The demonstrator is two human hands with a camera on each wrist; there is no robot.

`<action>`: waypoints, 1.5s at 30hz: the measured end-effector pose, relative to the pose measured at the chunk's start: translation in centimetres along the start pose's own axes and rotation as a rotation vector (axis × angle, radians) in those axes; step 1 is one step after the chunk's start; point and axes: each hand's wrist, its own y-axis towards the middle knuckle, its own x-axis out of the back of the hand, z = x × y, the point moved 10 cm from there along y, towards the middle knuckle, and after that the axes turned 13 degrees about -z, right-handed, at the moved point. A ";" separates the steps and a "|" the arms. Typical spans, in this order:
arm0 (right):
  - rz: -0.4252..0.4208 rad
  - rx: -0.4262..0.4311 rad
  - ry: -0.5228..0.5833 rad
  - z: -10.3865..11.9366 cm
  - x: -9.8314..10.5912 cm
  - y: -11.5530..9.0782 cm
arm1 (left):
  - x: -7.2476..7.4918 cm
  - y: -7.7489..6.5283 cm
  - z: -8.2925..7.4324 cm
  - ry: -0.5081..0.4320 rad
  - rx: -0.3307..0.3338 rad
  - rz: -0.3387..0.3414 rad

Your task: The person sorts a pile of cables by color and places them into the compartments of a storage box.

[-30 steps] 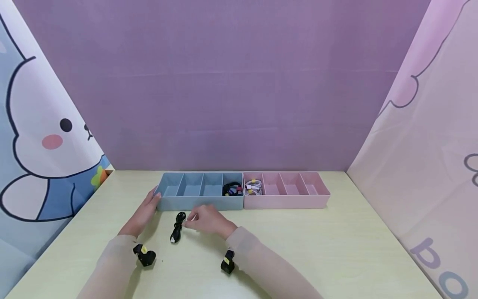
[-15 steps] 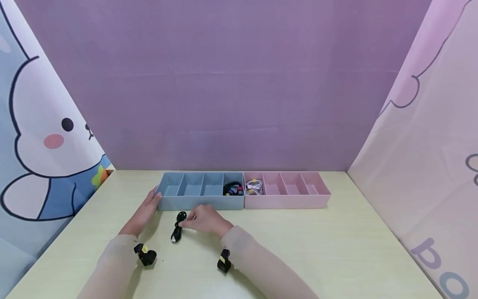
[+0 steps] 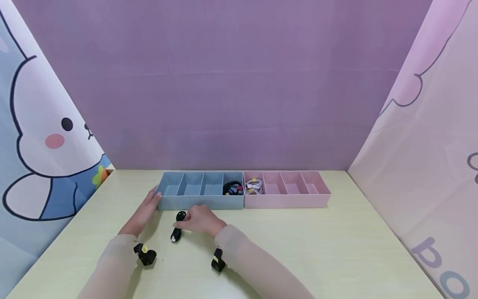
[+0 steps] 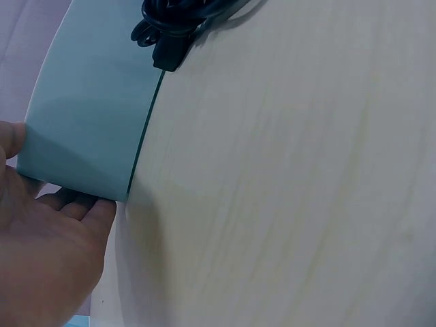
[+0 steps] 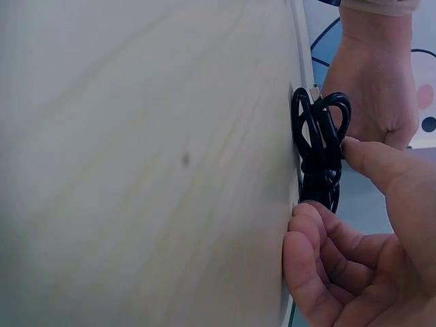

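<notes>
A bundled black USB cable (image 3: 180,216) lies on the table in front of the blue compartment box (image 3: 201,203). My right hand (image 3: 201,220) is at the cable, with the thumb across its middle and curled fingers on the other side. In the right wrist view the cable's (image 5: 319,129) metal plug points away from the right hand (image 5: 354,266). My left hand (image 3: 143,211) holds the left end of the blue box. In the left wrist view, the thumb is at the box's (image 4: 95,116) rim and the fingers lie against its end wall.
A pink compartment box (image 3: 287,202) stands against the blue box's right end. Bundled white cables (image 3: 254,187) fill its leftmost compartment; dark cables (image 3: 233,189) lie in the blue box's rightmost one. A purple backdrop (image 3: 231,91) rises behind the table (image 3: 336,249).
My right hand has shifted left onto the black cable, and its thumb now crosses it. The left hand stays on the blue box; cable and boxes have not visibly moved on the table.
</notes>
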 end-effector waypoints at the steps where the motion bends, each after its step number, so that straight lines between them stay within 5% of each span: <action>1: -0.002 -0.007 -0.004 0.0 -0.1 0.1 | 0.0 0.0 -0.1 -0.004 -0.003 -0.001; 13: 0.000 -0.040 -0.027 0.0 -0.6 0.5 | 0.0 -0.1 0.1 0.001 0.012 0.001; 25: 0.047 -0.149 0.093 -1.1 -0.7 0.5 | 0.1 -0.1 0.0 0.009 0.013 -0.004; 45: 0.093 -0.103 0.187 -0.7 0.2 -0.3 | 0.1 -0.1 0.0 -0.011 -0.014 0.004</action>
